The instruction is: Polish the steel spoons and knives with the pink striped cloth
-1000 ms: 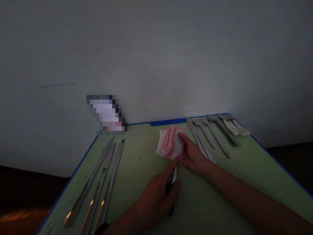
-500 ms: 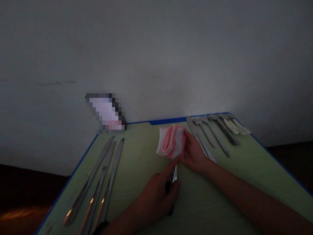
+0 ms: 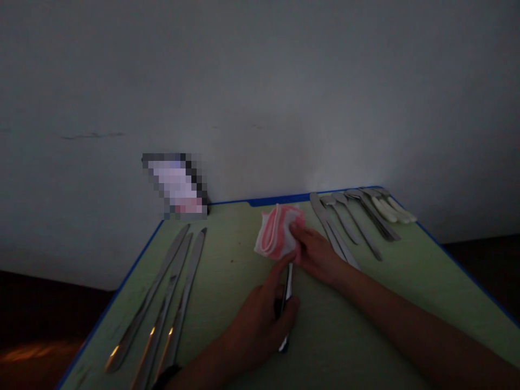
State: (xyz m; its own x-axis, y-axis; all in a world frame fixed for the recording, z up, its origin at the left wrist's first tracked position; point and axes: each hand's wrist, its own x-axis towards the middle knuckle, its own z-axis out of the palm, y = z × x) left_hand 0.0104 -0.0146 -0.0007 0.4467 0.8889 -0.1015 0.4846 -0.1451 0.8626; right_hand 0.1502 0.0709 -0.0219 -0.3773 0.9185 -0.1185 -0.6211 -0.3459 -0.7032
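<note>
My left hand [image 3: 268, 317] is closed around the shiny metal handle of a piece of cutlery [image 3: 288, 287], its index finger stretched up along it to the cloth. The far end of this piece is hidden, so its kind does not show. A folded pink-and-white striped cloth [image 3: 273, 235] covers that upper end. My right hand [image 3: 314, 249] is closed on the cloth from the right, thumb on top, pinching it against the cutlery. Both hands are just above the green tabletop [image 3: 227, 292], near its middle.
Three table knives [image 3: 184, 292] lie along the left side. At the back right are more knives [image 3: 325, 216], several spoons [image 3: 349, 216] and white-handled cutlery [image 3: 385, 210]. A blurred-out device [image 3: 176, 184] leans on the wall [image 3: 260, 97] behind the table's blue edge [image 3: 284, 199].
My right hand and the cloth have shifted a little left, and the cloth's folds have bunched differently. My left hand stays on the handle, almost unmoved.
</note>
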